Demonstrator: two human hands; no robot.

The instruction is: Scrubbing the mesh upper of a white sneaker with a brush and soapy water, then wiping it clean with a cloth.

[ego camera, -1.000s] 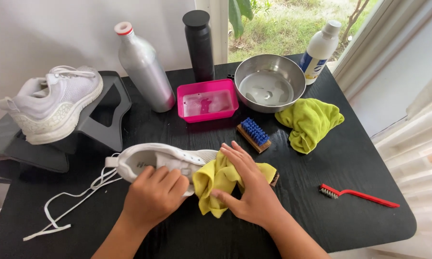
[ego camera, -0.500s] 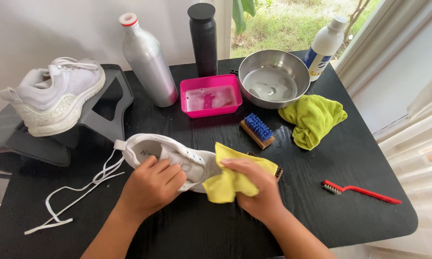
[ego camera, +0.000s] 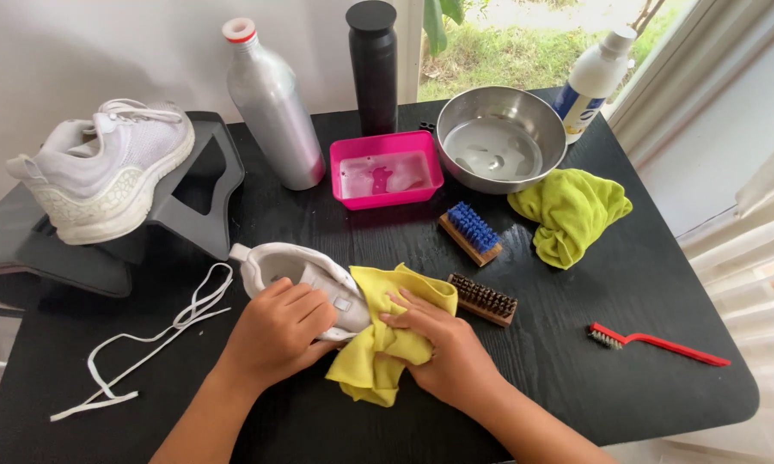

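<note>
Right hand point(ego camera: 443, 348): pressing a yellow cloth point(ego camera: 387, 335) against the shoe, fingers gripping the fabric.
Left hand point(ego camera: 277, 331): clasping the white sneaker point(ego camera: 296, 275), lying near-centre on the black table point(ego camera: 627, 292).
Left: loose lace point(ego camera: 146, 344).
Right: brown brush point(ego camera: 483, 299), red brush point(ego camera: 657, 342).
Far: pink tray point(ego camera: 387, 168), steel bowl point(ego camera: 500, 137).

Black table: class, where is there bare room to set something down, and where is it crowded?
Bare patches on the black table: the near right, between the brown brush and red brush, and the near left below the white lace. The back row, around the pink tray and steel bowl, is crowded.
</note>
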